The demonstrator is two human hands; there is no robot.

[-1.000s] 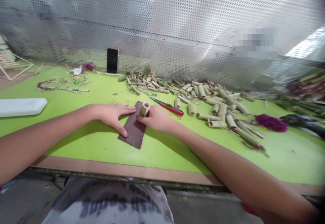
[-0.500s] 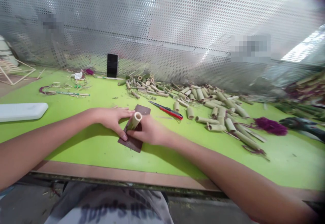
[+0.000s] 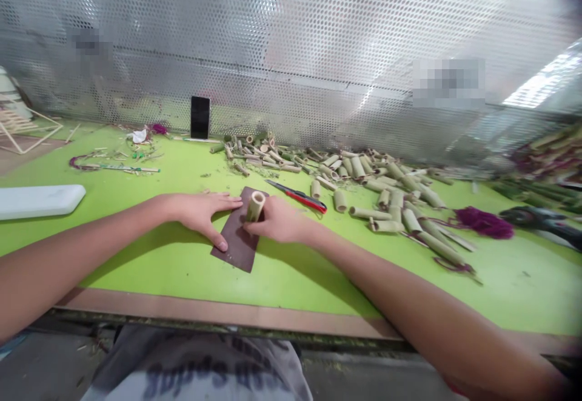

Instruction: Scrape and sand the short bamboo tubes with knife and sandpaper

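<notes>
A brown sheet of sandpaper [image 3: 237, 249] lies on the green table top. My left hand [image 3: 200, 214] presses its left edge flat, thumb and fingers spread apart. In my right hand [image 3: 282, 219] stands a short bamboo tube [image 3: 256, 207], close to upright, its hollow end facing up. Its lower end rests on the sandpaper, partly hidden by my fingers. Just beyond my right hand lies a red and black utility knife [image 3: 302, 199] with its blade out.
Many cut bamboo pieces [image 3: 359, 167] are heaped at the back and right. Purple yarn [image 3: 484, 222] and a dark power tool [image 3: 541, 222] lie further right. A phone [image 3: 200, 117] leans on the perforated metal screen [image 3: 313, 37]. At the left is a white case [image 3: 40, 201].
My right hand has slid the bamboo tube away from me and to the right across the sandpaper. My left hand has kept its place.
</notes>
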